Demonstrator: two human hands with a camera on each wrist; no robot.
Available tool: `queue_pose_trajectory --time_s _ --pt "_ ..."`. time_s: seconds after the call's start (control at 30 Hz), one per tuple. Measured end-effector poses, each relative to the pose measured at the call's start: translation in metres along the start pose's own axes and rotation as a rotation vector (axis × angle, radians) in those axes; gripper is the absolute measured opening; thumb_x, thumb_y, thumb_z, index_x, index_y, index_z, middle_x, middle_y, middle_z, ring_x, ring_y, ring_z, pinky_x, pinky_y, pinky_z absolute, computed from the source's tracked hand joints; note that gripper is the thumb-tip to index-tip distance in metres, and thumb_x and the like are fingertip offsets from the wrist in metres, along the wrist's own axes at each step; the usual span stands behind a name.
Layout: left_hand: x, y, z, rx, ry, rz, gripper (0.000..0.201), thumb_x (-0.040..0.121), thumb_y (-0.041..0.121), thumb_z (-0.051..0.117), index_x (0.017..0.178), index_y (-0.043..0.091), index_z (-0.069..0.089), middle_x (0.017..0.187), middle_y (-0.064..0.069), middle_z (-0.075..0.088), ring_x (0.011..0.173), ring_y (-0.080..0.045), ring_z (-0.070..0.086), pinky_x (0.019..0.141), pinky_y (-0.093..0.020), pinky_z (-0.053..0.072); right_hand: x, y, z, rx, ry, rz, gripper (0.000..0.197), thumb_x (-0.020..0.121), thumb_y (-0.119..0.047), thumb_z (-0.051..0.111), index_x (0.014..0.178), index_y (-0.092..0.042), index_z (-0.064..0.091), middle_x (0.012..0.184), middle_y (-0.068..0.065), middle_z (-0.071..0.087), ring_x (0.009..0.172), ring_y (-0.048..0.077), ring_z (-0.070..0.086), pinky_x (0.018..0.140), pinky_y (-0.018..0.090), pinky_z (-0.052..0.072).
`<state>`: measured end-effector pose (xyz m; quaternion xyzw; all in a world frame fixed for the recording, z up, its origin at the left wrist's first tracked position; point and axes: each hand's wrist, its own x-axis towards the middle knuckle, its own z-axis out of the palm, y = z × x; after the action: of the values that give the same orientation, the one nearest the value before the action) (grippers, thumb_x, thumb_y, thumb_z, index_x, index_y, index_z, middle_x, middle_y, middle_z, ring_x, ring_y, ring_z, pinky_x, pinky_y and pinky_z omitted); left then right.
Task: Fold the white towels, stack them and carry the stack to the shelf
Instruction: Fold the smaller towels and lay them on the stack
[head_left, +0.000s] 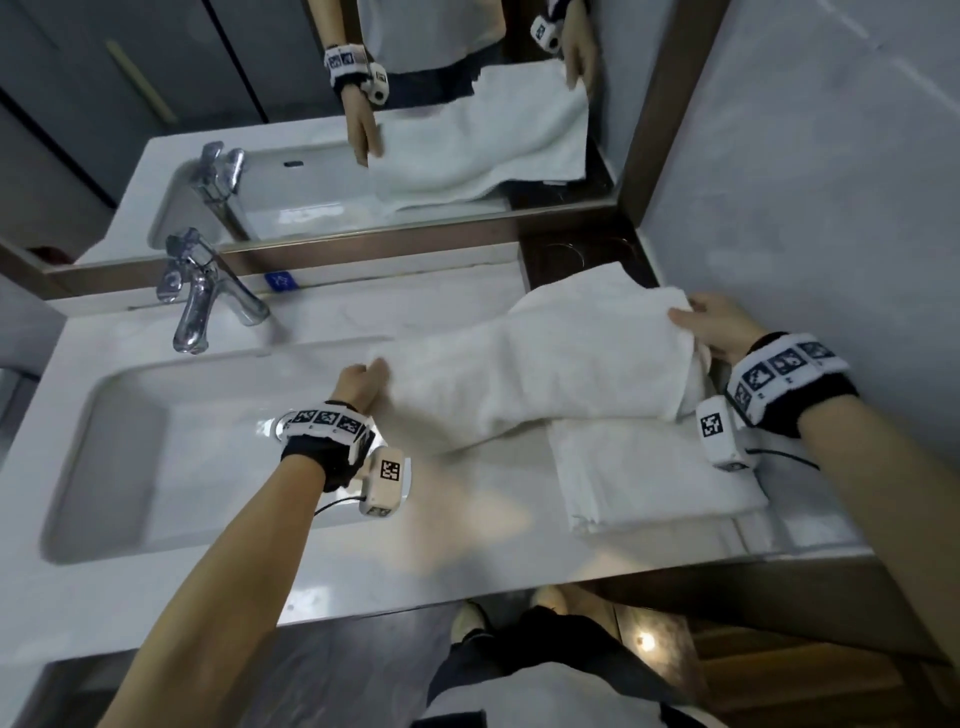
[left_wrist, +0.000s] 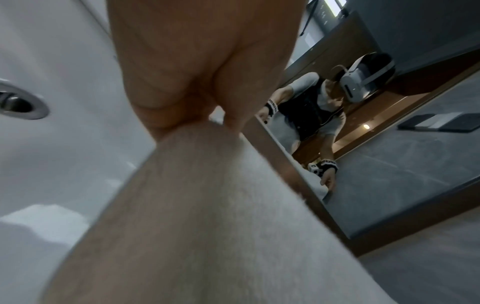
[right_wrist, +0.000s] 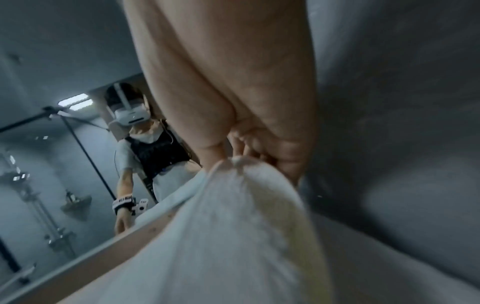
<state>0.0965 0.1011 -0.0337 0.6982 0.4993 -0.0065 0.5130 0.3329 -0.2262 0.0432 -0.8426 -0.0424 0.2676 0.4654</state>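
Fingers of the left hand (head_left: 363, 382) and right hand (head_left: 719, 325) pinch opposite ends of a white towel (head_left: 545, 374), stretching it flat for folding above the folded towel (head_left: 649, 475).

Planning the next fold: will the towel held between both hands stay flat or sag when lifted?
Likely floppy: the held towel already sags between the left hand and right hand. Probably light, since pinches at the two ends carry it. Its terry looks unlikely to slip.

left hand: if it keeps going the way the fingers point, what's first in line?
Probably the mirror's frame. The left hand, pinching the towel end, points away over the sink basin rim toward the back ledge; the faucet sits off to its left. Depth is uncertain.
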Motion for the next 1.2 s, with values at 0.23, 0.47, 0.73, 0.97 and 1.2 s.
queue_pose_trajectory --time_s 0.23,0.47,0.73,0.97,1.2 --pt "-0.039 -0.044 0.013 -0.261 -0.242 -0.113 0.046 0.087 0.040 0.061 0.114 0.003 0.058 0.112 -0.011 0.065 0.105 -0.026 0.061 0.089 -0.032 0.048 -0.026 0.042 -0.001 -0.110 0.081 0.105 0.019 0.077 -0.027 0.069 0.077 -0.009 0.064 0.097 0.018 0.069 0.090 0.031 0.065 0.090 0.046 0.052" --pt "-0.067 -0.063 0.023 -0.184 -0.086 0.223 0.027 0.094 0.018 0.054 0.115 0.003 0.060 0.110 -0.009 0.066 0.107 -0.026 0.062 0.090 -0.033 0.049 -0.037 0.053 0.000 -0.164 0.198 -0.066 0.023 0.086 -0.019 0.045 0.075 -0.008 0.062 0.081 0.015 0.064 0.085 0.028 0.059 0.076 0.041 0.048" --pt "-0.068 -0.023 -0.013 -0.373 0.136 0.374 0.014 0.099 0.025 0.041 0.099 0.016 0.052 0.095 -0.001 0.057 0.088 -0.016 0.054 0.081 -0.031 0.044 -0.056 0.020 -0.009 0.175 0.231 -0.283 0.017 0.096 -0.022 0.043 0.104 -0.029 0.056 0.092 -0.015 0.061 0.079 -0.004 0.057 0.063 0.011 0.045" --pt "-0.055 -0.025 -0.026 -0.143 0.027 0.077 0.040 0.096 0.033 0.047 0.127 0.006 0.051 0.122 -0.007 0.059 0.107 -0.023 0.057 0.095 -0.036 0.046 -0.049 0.036 -0.013 0.070 0.146 -0.140 0.019 0.088 -0.015 0.049 0.093 -0.023 0.066 0.101 -0.001 0.068 0.094 0.020 0.059 0.079 0.032 0.047" --pt "-0.067 -0.083 -0.003 0.087 -0.262 -0.231 0.028 0.093 0.036 0.053 0.089 0.009 0.057 0.084 -0.003 0.053 0.076 -0.015 0.049 0.074 -0.026 0.044 -0.074 0.091 0.000 -0.168 0.067 0.046 0.029 0.084 -0.025 0.068 0.107 -0.008 0.062 0.112 0.013 0.065 0.103 0.031 0.062 0.096 0.049 0.048"
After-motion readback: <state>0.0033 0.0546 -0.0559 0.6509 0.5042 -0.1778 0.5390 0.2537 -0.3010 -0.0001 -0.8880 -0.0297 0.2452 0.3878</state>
